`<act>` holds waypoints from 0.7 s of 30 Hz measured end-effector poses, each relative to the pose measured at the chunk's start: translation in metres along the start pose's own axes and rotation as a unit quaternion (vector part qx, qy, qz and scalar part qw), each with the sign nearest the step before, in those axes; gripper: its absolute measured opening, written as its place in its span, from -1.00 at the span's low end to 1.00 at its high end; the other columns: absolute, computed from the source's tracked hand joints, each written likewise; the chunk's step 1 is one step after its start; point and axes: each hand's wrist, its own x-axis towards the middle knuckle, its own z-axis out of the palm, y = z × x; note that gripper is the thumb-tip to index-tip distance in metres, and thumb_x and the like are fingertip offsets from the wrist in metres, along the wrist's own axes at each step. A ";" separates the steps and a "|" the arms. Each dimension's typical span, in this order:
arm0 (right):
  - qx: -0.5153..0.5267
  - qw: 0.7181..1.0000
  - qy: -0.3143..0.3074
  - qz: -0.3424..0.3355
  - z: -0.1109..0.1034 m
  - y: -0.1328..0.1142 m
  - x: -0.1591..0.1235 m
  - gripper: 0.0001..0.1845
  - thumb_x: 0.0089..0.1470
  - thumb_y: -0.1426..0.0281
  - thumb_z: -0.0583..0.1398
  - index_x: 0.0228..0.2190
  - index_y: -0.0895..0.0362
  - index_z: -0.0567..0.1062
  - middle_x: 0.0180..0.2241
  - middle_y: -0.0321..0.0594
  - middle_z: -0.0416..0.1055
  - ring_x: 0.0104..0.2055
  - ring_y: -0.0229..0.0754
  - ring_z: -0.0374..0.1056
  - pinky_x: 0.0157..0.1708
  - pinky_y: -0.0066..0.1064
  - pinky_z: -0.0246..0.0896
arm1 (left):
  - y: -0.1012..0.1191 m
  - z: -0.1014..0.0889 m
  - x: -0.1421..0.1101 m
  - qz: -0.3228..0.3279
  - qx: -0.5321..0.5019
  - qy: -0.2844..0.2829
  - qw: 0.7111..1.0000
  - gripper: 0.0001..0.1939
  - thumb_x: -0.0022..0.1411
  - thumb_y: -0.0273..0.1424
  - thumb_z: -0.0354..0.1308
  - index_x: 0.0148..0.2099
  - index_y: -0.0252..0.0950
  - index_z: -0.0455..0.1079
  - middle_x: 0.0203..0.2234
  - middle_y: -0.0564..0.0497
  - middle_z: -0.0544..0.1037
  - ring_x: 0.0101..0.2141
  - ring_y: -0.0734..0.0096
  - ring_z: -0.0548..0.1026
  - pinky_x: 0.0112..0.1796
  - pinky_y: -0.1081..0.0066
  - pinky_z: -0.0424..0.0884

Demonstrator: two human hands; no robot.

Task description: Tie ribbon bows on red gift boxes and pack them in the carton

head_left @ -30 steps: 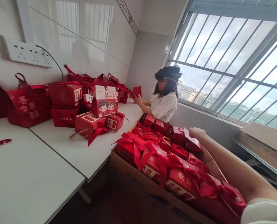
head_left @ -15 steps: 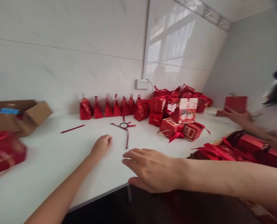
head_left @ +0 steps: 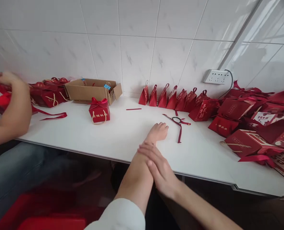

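My left hand (head_left: 158, 132) rests on the white table with its fingers curled in and nothing visible in them. Across that forearm, just behind the wrist, lies my right hand (head_left: 161, 171), its fingers stretched out and touching the skin. Right of my left hand are dark red ribbon pieces (head_left: 179, 132) and a small black ring (head_left: 176, 120). A short red strip (head_left: 133, 109) lies farther back. Small red triangular gift boxes (head_left: 162, 99) with loops on top stand in a row along the wall.
A red gift box with rope handles (head_left: 99, 111) stands left, before an open cardboard box (head_left: 89, 90). Many red boxes (head_left: 235, 108) are piled right, below a power strip (head_left: 217, 77). Another person's arm (head_left: 15, 105) handles a red item at far left. The table edge (head_left: 204, 180) runs in front.
The view has swung to the left, bringing a person's arm on that side into sight. My right hand, apart before, now lies on my left forearm.
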 end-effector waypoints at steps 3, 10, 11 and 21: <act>0.054 0.988 0.041 -0.141 0.014 -0.024 -0.026 -0.57 0.24 0.16 -0.08 -0.01 0.05 0.37 -0.10 -0.19 0.45 0.12 -0.05 0.23 0.26 0.00 -0.21 | 0.000 0.001 0.004 0.023 0.012 -0.011 1.000 -0.72 0.22 -0.55 -0.10 -0.06 -0.44 0.33 -0.18 -0.20 0.43 -0.14 0.21 0.39 -0.26 0.31 0.31; 0.074 0.992 0.098 -0.022 0.007 0.023 0.002 -0.57 0.28 0.26 -0.15 -0.10 0.07 0.44 -0.07 -0.12 0.43 0.08 -0.07 0.26 0.11 -0.07 0.08 | 0.004 0.002 0.003 0.037 0.044 -0.011 0.998 -0.66 0.24 -0.63 -0.21 -0.03 -0.48 0.30 -0.16 -0.26 0.42 -0.14 0.19 0.40 -0.30 0.32 0.28; 0.071 0.992 0.099 0.022 0.003 0.030 0.008 -0.59 0.28 0.27 -0.13 -0.12 0.07 0.45 -0.05 -0.12 0.42 0.10 -0.07 0.23 0.12 -0.08 0.07 | 0.005 0.001 0.003 0.046 0.048 -0.012 0.998 -0.65 0.24 -0.64 -0.22 -0.03 -0.47 0.29 -0.15 -0.26 0.42 -0.14 0.20 0.40 -0.31 0.32 0.27; 0.040 0.998 0.055 -0.017 -0.013 -0.009 0.000 -0.47 0.25 0.08 -0.18 -0.16 0.07 0.45 -0.10 -0.15 0.40 0.15 0.04 0.16 0.23 0.09 -0.25 | 0.010 -0.005 0.015 0.188 0.058 -0.062 0.978 -0.68 0.19 -0.60 -0.08 -0.05 -0.27 0.33 -0.18 -0.15 0.47 -0.27 0.25 0.43 -0.30 0.30 0.19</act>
